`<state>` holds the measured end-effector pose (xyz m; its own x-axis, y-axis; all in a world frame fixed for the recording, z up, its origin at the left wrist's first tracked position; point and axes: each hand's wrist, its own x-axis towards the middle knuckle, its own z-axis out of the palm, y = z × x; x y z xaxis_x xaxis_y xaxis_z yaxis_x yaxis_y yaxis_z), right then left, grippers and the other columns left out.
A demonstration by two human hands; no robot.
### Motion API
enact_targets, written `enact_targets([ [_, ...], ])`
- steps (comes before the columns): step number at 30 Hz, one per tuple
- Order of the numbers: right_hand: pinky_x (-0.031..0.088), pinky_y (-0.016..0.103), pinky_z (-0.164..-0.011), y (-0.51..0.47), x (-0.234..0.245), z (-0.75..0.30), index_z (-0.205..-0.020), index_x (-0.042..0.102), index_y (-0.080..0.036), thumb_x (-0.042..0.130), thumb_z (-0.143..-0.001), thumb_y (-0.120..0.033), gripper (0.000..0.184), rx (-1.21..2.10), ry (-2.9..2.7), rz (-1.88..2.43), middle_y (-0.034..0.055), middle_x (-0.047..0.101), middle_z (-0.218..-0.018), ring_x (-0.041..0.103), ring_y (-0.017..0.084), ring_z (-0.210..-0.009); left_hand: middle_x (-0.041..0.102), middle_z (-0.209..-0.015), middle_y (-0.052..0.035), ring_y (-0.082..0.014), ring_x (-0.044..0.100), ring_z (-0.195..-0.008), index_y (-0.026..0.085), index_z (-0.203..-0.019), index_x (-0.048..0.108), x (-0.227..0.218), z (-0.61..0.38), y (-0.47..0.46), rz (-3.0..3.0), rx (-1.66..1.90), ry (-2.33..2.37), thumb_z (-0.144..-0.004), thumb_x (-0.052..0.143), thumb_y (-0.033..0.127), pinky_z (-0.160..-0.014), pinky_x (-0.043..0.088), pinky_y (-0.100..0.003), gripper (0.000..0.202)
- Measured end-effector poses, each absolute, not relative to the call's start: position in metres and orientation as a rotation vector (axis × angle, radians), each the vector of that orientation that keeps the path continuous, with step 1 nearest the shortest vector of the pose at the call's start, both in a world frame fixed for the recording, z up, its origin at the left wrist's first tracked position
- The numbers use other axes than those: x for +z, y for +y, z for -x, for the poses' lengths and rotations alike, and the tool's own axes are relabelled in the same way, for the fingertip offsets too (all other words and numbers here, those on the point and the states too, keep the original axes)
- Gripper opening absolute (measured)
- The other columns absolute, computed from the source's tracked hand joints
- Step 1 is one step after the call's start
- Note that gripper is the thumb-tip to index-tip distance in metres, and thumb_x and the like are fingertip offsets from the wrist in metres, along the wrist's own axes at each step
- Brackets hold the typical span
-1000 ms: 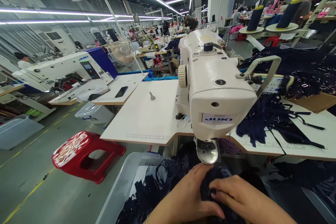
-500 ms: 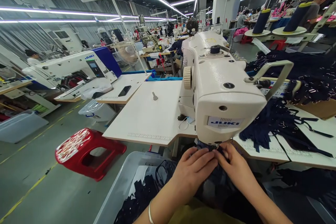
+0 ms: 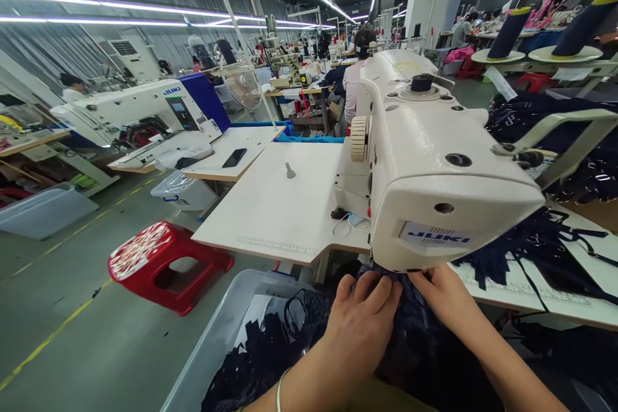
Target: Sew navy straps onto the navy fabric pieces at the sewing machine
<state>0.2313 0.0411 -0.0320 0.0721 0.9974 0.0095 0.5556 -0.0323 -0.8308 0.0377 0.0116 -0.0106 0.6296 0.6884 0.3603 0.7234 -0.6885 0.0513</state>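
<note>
While fingers [image 3: 379, 293] curl nearly closed, 2 hands [image 3: 363, 317] [image 3: 447, 296] hold navy fabric [image 3: 415, 325] at the sewing machine [image 3: 458, 206].

JUKI on 2 sewing machines [image 3: 444, 161] [image 3: 135, 100]

A slim silvery bangle [image 3: 279, 393] circles the left wrist [image 3: 295, 381]; the clothing [image 3: 379, 396] is olive.

Your left hand [image 3: 364, 318] can pass leftward over the white table [image 3: 255, 206], where a small flat tool [image 3: 290, 171] lies. The sewing machine [image 3: 449, 206] stands just before both hands, blocking the path forward, and dark cloth [image 3: 416, 318] crowds the space beneath. Beyond your right hand [image 3: 441, 293], straps [image 3: 526, 239] heap on the right tabletop [image 3: 499, 290]. Low on your left sits a plastic bin [image 3: 212, 328]; open floor [image 3: 159, 351] separates it from the red stool [image 3: 164, 250].
</note>
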Motion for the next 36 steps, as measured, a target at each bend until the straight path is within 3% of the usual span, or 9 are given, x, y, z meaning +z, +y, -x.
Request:
enact_targets([
  [6, 0.047, 0.033, -0.072, 0.051, -0.023, -0.232, -0.072, 0.065, -0.024, 0.048, -0.083, -0.041, 0.026, 0.641, -1.724, 1.649, 0.0058, 0.064, -0.055, 0.066, 0.031, -0.084, 0.060, -0.122, -0.0041, -0.0223, 0.049, -0.114, 0.020, -0.130, 0.049, -0.013, -0.043, 0.012, 2.669, -0.521, -1.237, -0.094, 0.046, 0.019, -0.093, 0.034, -0.040, 0.036],
  [11, 0.047, 0.036, -0.079, 0.054, -0.028, -0.235, -0.082, 0.071, -0.023, 0.047, -0.082, -0.035, 0.026, 0.573, -1.784, 1.669, 0.0080, 0.071, -0.065, 0.067, 0.032, -0.092, 0.059, -0.121, -0.0034, -0.0229, 0.048, -0.114, 0.018, -0.130, 0.049, -0.013, -0.047, 0.010, 2.643, -0.503, -1.270, -0.093, 0.046, 0.016, -0.094, 0.033, -0.040, 0.037],
  [18, 0.046, 0.043, -0.086, 0.054, -0.030, -0.236, -0.093, 0.071, -0.018, 0.042, -0.081, -0.037, 0.037, 0.598, -1.827, 1.733, 0.0168, 0.073, -0.097, 0.063, 0.036, -0.102, 0.059, -0.120, -0.0037, -0.0223, 0.049, -0.111, 0.018, -0.129, 0.050, -0.014, -0.047, 0.011, 2.614, -0.526, -1.243, -0.093, 0.044, 0.017, -0.092, 0.034, -0.039, 0.037],
  [28, 0.048, 0.045, -0.088, 0.053, -0.029, -0.236, -0.106, 0.067, -0.018, 0.041, -0.084, -0.041, 0.042, 0.604, -1.807, 1.673, 0.0164, 0.065, -0.122, 0.053, 0.037, -0.121, 0.056, -0.122, -0.0037, -0.0197, 0.048, -0.112, 0.020, -0.129, 0.051, -0.010, -0.047, 0.009, 2.544, -0.433, -1.214, -0.094, 0.046, 0.019, -0.093, 0.035, -0.035, 0.036],
  [36, 0.046, 0.047, -0.095, 0.055, -0.027, -0.232, -0.102, 0.068, -0.019, 0.042, -0.082, -0.036, 0.037, 0.545, -1.851, 1.607, 0.0154, 0.069, -0.114, 0.057, 0.035, -0.117, 0.057, -0.122, -0.0024, -0.0188, 0.049, -0.112, 0.020, -0.129, 0.051, -0.009, -0.044, 0.010, 2.570, -0.415, -1.254, -0.095, 0.046, 0.020, -0.094, 0.035, -0.035, 0.035],
])
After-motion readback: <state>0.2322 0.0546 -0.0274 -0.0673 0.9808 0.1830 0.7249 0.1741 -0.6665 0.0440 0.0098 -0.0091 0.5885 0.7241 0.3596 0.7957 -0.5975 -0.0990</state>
